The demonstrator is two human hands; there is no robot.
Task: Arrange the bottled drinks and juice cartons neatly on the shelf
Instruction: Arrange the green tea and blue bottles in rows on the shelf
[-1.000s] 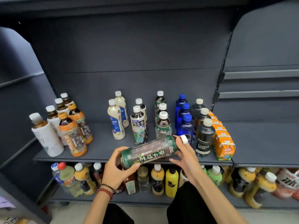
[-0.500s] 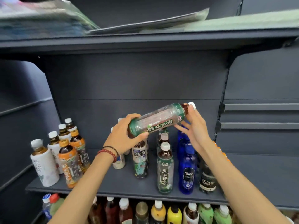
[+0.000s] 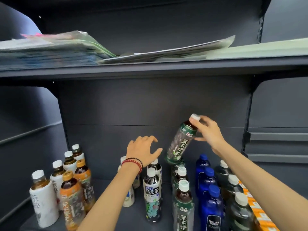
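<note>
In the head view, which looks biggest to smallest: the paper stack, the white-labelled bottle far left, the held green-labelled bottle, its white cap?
1. pale paper stack
2. white-labelled plastic bottle and green-labelled plastic bottle: similar length; the white one stands nearer, so unranked
3. white cap

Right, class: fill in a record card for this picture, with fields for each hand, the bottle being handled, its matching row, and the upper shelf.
right hand: grips the green tea bottle near its white cap
green tea bottle: tilted, base over the back of the matching row; contact unclear
left hand: fingers spread, holding nothing, above the standing bottles
matching row: green-label tea bottles, upright, beside the blue bottles
upper shelf: stacked papers
</note>
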